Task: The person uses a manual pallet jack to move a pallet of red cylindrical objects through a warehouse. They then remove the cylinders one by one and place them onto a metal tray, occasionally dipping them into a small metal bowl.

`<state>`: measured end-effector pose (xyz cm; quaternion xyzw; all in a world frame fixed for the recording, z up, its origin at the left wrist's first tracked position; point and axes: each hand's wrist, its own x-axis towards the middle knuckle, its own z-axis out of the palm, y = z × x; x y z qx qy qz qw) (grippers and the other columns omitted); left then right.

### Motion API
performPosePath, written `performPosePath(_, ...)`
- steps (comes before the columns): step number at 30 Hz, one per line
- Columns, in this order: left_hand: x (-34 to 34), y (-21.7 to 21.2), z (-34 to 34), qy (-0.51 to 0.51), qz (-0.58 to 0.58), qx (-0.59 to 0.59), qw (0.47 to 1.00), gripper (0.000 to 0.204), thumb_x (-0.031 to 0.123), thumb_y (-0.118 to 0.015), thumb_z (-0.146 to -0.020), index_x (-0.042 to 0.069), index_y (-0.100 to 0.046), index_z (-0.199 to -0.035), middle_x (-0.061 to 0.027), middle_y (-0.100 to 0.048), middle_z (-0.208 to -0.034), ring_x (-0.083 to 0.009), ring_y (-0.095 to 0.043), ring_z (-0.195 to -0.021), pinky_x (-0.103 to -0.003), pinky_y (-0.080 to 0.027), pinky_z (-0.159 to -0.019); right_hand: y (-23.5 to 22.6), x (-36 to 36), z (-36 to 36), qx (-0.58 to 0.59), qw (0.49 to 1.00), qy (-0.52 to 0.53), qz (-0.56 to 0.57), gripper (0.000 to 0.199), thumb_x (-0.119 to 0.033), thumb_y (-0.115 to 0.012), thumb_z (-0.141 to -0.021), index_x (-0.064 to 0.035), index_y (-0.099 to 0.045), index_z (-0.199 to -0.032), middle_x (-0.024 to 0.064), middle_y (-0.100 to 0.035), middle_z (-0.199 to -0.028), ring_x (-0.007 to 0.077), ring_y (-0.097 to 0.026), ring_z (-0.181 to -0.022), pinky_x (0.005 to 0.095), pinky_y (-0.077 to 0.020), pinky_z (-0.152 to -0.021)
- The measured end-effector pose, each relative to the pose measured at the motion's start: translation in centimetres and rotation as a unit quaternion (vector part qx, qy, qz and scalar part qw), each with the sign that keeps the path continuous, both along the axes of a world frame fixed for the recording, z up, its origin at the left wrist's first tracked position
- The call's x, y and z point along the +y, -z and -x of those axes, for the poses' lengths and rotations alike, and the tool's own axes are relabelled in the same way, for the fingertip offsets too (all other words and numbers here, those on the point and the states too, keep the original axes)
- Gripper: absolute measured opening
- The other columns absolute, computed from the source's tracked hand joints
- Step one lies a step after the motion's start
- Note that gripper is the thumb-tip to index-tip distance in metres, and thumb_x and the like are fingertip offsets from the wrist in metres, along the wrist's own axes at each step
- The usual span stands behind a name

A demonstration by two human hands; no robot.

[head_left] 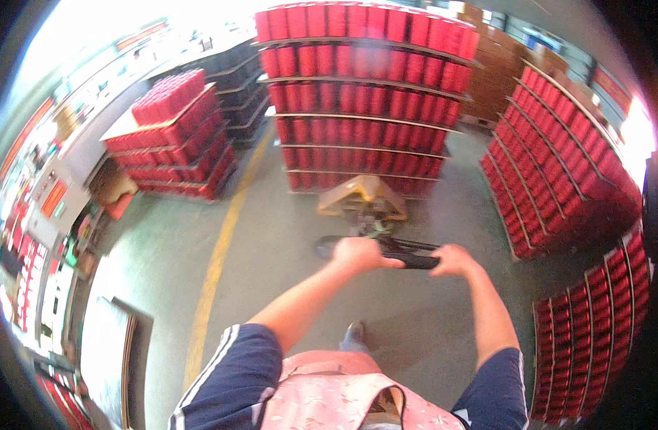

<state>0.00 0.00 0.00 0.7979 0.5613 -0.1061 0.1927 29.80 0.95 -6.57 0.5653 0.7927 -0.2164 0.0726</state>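
Observation:
Both arms reach forward to the black handle of a pallet jack with a yellow body. My left hand is closed round the handle's left part, thumb along the bar. At its right end my right hand grips the same handle. Straight ahead, right behind the jack's yellow body, rises a tall stack of red cylinders in several layers with thin boards between them. The jack's forks are hidden from sight.
A yellow floor line runs along my left. Beyond it stands a lower stack of red cylinders, with dark stacked goods behind. Layered red stacks line the right. Brown cartons stand at the back; a board is near left.

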Motion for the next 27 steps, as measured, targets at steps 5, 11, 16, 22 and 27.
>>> performPosePath(5, -9.7, 1.4, 1.7, 0.022, -0.016, -0.077, 0.997, 0.089, 0.089, -0.051, -0.07, 0.004, -0.076, -0.084, -0.0092, -0.073, -0.083, -0.0248, -0.072, -0.081, -0.038, -0.056, -0.071, -0.6, -11.0, 0.7, -0.012, 0.998, 0.059, -0.015, 0.044, -0.041, -0.077, -0.055, -0.0121, -0.073, -0.088, 0.0131, -0.069, -0.078, 0.033, -0.066, -0.074, 0.0432, -0.0503, -0.069)
performPosePath(11, -23.4, 2.4, 5.8, 0.011, -0.034, -0.094, 0.995, 0.085, 0.085, -0.058, -0.068, 0.004, -0.075, -0.083, -0.009, -0.072, -0.08, -0.0254, -0.071, -0.08, -0.038, -0.055, -0.071, 0.7, -24.0, 4.8, 0.055, 0.998, 0.03, -0.027, 0.044, -0.035, -0.08, -0.053, -0.0034, -0.07, -0.081, 0.0157, -0.066, -0.069, 0.0293, -0.066, -0.066, 0.0396, -0.05, -0.065)
performPosePath(16, -32.7, 0.7, 6.4, 0.002, -0.056, -0.083, 0.995, 0.086, 0.088, -0.057, -0.066, 0.005, -0.076, -0.083, -0.0094, -0.073, -0.08, -0.0267, -0.071, -0.079, -0.039, -0.054, -0.071, 0.0, -32.9, 5.4, 0.097, 0.993, 0.069, 0.004, 0.033, -0.029, -0.078, -0.055, -0.0039, -0.069, -0.074, 0.0081, -0.064, -0.059, 0.0195, -0.064, -0.055, 0.0343, -0.0492, -0.057)
performPosePath(22, -45.3, 0.1, 8.5, -0.004, -0.033, -0.056, 0.998, 0.091, 0.09, -0.055, -0.064, 0.005, -0.076, -0.088, -0.0099, -0.074, -0.086, -0.0271, -0.071, -0.085, -0.039, -0.055, -0.075, -1.7, -46.2, 8.8, 0.133, 0.988, 0.077, 0.009, 0.026, -0.023, -0.077, -0.057, -0.0029, -0.066, -0.07, 0.0036, -0.06, -0.055, 0.0123, -0.06, -0.048, 0.0294, -0.0471, -0.052)
performPosePath(27, -55.3, -0.2, 10.6, -0.002, -0.034, -0.04, 0.999, 0.093, 0.091, -0.054, -0.065, 0.004, -0.076, -0.09, -0.0099, -0.074, -0.087, -0.0278, -0.071, -0.087, -0.039, -0.054, -0.077, -2.0, -56.2, 10.8, 0.118, 0.989, 0.086, 0.01, 0.032, -0.033, -0.076, -0.056, -0.0077, -0.072, -0.075, 0.0054, -0.065, -0.057, 0.0192, -0.065, -0.054, 0.0327, -0.0503, -0.058)
